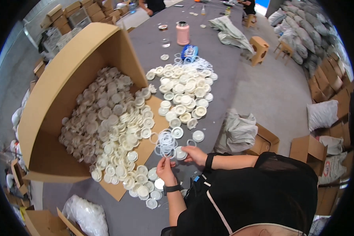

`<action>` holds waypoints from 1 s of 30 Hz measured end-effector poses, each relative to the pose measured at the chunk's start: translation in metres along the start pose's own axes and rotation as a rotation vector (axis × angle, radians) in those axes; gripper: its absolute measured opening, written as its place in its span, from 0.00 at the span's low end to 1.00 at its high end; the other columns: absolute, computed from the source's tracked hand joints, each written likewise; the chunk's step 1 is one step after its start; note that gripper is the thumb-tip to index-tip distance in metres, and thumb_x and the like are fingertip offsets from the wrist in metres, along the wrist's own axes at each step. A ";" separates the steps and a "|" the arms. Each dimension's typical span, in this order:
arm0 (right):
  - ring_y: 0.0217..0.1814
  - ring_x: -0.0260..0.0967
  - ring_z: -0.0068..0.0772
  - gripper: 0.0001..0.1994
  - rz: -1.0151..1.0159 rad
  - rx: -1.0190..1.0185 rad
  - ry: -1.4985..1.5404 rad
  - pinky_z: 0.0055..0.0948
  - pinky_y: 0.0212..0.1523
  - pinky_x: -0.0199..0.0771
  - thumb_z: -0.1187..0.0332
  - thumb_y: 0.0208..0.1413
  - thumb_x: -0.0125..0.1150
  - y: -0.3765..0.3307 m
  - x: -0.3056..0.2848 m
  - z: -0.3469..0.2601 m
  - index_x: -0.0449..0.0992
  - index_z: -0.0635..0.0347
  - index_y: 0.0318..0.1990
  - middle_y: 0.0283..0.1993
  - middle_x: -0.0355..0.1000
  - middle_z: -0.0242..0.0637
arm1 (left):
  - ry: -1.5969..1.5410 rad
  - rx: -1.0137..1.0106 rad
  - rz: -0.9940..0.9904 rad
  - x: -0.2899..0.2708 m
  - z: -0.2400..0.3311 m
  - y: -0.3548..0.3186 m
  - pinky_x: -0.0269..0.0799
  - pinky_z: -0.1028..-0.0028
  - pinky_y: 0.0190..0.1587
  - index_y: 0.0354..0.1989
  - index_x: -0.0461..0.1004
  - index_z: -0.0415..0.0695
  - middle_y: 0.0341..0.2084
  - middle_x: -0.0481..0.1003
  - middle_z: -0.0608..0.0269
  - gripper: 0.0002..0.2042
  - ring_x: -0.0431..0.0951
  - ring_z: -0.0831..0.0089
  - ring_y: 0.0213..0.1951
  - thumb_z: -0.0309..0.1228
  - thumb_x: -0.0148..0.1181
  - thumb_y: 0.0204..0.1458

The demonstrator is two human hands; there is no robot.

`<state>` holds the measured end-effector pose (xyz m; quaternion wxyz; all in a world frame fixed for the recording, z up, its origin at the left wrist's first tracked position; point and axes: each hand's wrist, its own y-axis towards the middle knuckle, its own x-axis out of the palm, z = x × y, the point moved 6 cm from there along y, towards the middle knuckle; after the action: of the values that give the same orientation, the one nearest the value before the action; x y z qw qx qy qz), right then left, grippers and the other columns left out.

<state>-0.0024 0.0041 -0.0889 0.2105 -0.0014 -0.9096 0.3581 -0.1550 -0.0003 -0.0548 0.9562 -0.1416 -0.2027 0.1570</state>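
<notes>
The right hand (196,155) grips 1 white cap (180,153) beside the loose rings (166,142), the left hand (166,172) pinches something I cannot tell, and piled caps (187,88) on the surface (224,80) and in the box (39,129) suggest much remains, though finished ones look indistinguishable.

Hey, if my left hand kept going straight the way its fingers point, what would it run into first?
Most likely the pile of whitish rings, just ahead of your left hand; its height is unclear, so it might pass over them.
</notes>
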 end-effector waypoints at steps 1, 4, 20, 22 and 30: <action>0.30 0.63 0.18 0.14 -0.011 -0.021 -0.031 0.22 0.31 0.67 0.56 0.50 0.49 -0.003 0.006 -0.004 0.69 0.55 0.36 0.30 0.67 0.28 | 0.005 0.027 0.023 0.002 0.005 -0.004 0.66 0.83 0.23 0.34 0.70 0.35 0.23 0.72 0.61 0.08 0.70 0.80 0.20 0.24 0.53 0.45; 0.28 0.62 0.17 0.12 0.008 -0.089 -0.001 0.17 0.29 0.64 0.57 0.51 0.49 -0.011 0.010 -0.016 0.69 0.55 0.35 0.27 0.66 0.26 | -0.039 0.088 -0.002 0.016 0.010 -0.010 0.66 0.83 0.25 0.33 0.70 0.36 0.23 0.72 0.62 0.07 0.69 0.81 0.21 0.23 0.53 0.45; 0.34 0.64 0.22 0.11 -0.294 0.032 0.339 0.25 0.37 0.65 0.59 0.52 0.46 -0.038 0.040 -0.030 0.67 0.55 0.37 0.33 0.67 0.29 | 0.936 0.978 -0.177 0.049 0.080 -0.053 0.63 0.72 0.34 0.28 0.72 0.40 0.27 0.67 0.59 0.08 0.68 0.65 0.32 0.18 0.56 0.35; 0.34 0.64 0.22 0.12 -0.312 0.025 0.343 0.25 0.38 0.64 0.59 0.52 0.46 -0.045 0.045 -0.035 0.67 0.55 0.37 0.33 0.67 0.29 | 0.964 1.003 -0.200 0.051 0.079 -0.055 0.63 0.72 0.34 0.28 0.72 0.39 0.28 0.67 0.58 0.09 0.68 0.65 0.32 0.18 0.56 0.36; 0.34 0.62 0.15 0.10 -0.287 -0.184 0.165 0.17 0.35 0.64 0.70 0.48 0.50 -0.052 0.048 -0.041 0.66 0.59 0.40 0.36 0.66 0.27 | 0.738 0.824 -0.160 0.051 0.072 -0.061 0.63 0.71 0.37 0.33 0.69 0.39 0.34 0.64 0.59 0.10 0.66 0.68 0.37 0.19 0.55 0.39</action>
<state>-0.0229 -0.0004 -0.0096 0.3321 0.0797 -0.9092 0.2383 -0.1268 -0.0224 0.0466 0.9488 0.2143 0.2136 0.0904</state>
